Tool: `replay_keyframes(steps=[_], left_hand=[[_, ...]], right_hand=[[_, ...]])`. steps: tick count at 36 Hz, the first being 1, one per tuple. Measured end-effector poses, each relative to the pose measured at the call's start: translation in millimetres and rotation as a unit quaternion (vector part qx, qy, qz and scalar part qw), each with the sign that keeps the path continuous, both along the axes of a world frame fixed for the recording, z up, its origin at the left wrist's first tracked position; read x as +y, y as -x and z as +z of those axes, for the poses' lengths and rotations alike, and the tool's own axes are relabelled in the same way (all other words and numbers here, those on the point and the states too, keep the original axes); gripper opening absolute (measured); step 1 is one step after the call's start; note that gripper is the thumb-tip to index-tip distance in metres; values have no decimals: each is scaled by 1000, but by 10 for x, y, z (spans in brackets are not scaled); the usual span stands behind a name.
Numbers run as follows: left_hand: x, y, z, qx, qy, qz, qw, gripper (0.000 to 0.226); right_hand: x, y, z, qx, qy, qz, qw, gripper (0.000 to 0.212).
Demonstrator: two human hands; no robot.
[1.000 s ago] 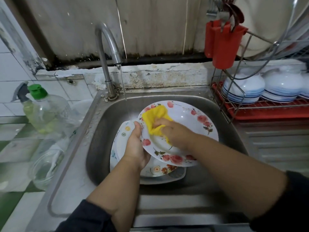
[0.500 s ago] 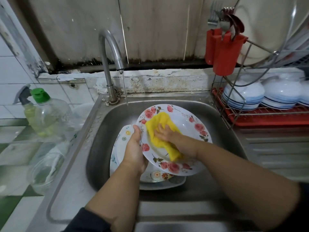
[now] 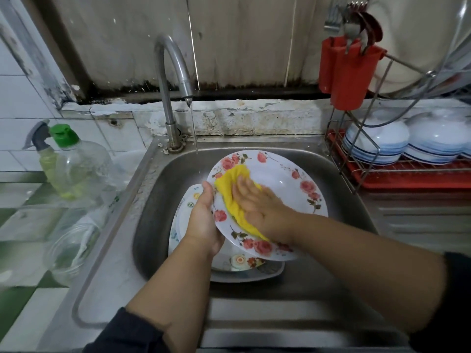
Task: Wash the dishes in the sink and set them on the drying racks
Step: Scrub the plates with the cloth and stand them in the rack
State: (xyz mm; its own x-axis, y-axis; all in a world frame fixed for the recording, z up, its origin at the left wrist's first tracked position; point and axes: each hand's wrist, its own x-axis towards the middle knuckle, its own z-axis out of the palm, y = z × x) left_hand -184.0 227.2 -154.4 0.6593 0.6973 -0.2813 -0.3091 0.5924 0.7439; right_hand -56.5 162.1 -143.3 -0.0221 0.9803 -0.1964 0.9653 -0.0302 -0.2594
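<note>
A white plate with red roses (image 3: 283, 182) is tilted over the steel sink (image 3: 158, 200). My left hand (image 3: 204, 220) grips its left rim, thumb on the upper face. My right hand (image 3: 257, 202) lies flat, fingers straight, pressing a yellow cloth (image 3: 229, 184) onto the plate's left half. Under the rose plate sit other dishes (image 3: 239, 261) with a different pattern, partly hidden. A thin stream runs from the curved tap (image 3: 173, 80) into the sink just behind the plate.
A wire drying rack on a red tray (image 3: 397, 174) stands right of the sink, holding upturned blue-striped bowls (image 3: 377, 141). A red cutlery holder (image 3: 349, 72) hangs on it. A green-capped soap bottle (image 3: 74, 164) and a clear glass bowl (image 3: 68, 250) sit on the left counter.
My right hand has flattened out from curled fingers and slid the yellow cloth lower along the plate's left side. My left hand keeps its grip on the rim.
</note>
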Motion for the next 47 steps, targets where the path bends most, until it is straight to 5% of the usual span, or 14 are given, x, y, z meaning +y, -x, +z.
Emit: replay_keyframes(steps=[3, 7, 14, 18, 21, 27, 34, 36, 41, 44, 47], left_hand=[[33, -9, 44, -1, 11, 9, 1000, 62], [48, -67, 158, 9, 3, 29, 1000, 60], [-131, -246, 455, 2, 9, 116, 993, 56], [-632, -483, 571, 51, -55, 128, 989, 50], [-755, -459, 649, 61, -76, 76, 992, 44], [-386, -188, 901, -19, 14, 56, 998, 44], [-1077, -567, 926, 62, -75, 99, 990, 40], [-1002, -474, 1052, 47, -77, 70, 993, 38], [-677, -167, 1266, -35, 0, 83, 996, 36], [-877, -340, 1171, 2, -15, 144, 990, 37], [-1146, -571, 956, 87, -100, 147, 980, 44]], right_hand=[[-240, -143, 95, 88, 62, 96, 990, 79], [-518, -613, 254, -35, 43, 192, 980, 104], [-649, -694, 310, -62, -241, 137, 959, 55], [-561, -178, 312, -34, -272, -25, 961, 48], [-643, -130, 409, 3, -300, -40, 953, 40], [-965, -788, 648, -109, -286, 174, 936, 56], [-922, -192, 679, 51, -200, -78, 975, 47], [-971, -292, 677, 70, -215, -63, 972, 49], [-1123, -835, 750, -72, -246, 149, 955, 69], [-1104, -580, 818, -88, -164, 49, 981, 64], [-1063, -236, 774, 51, -163, -34, 985, 43]])
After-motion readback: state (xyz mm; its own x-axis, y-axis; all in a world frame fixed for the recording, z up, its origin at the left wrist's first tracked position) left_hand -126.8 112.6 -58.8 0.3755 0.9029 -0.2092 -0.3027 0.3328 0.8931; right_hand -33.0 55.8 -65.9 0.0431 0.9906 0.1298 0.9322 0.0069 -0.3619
